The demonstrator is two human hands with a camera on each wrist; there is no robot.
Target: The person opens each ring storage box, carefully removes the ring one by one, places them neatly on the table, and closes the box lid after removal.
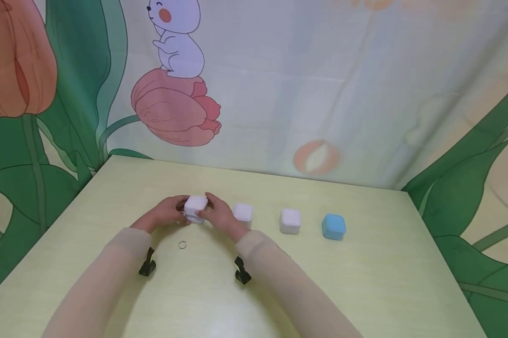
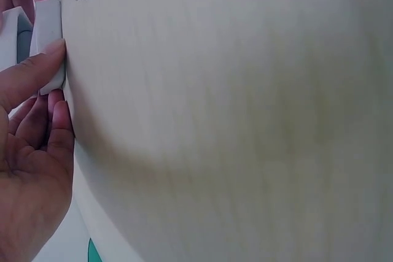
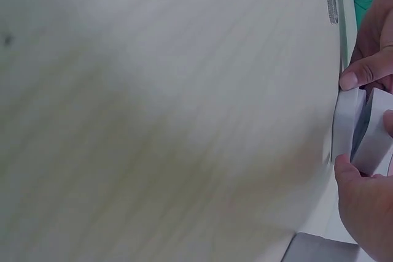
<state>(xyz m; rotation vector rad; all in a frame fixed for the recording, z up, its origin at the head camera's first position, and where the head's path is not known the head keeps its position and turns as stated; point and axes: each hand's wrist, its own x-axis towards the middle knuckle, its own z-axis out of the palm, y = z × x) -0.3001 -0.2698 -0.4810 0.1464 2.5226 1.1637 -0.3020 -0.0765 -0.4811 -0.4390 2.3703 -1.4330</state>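
Observation:
Both hands hold a small white ring box [image 1: 196, 206] low over the table, left of the row of similar boxes. My left hand [image 1: 168, 212] grips its left side, the thumb pressed on the lower part [image 2: 49, 23]. From the other side my right hand [image 1: 222, 216] pinches the box. A dark gap parts the lid [image 3: 376, 134] from the base [image 3: 347, 118] in the right wrist view, so the box is partly open; its inside is mostly hidden. Nearer the body, a thin metal ring [image 1: 182, 244] lies on the table.
Right of the hands stand two more white boxes, one partly behind the right wrist [image 1: 243, 213] and one farther along [image 1: 290, 221]. A blue box [image 1: 333, 226] ends the row. The pale table [image 1: 363, 291] meets a printed curtain [image 1: 270, 117] at its back edge.

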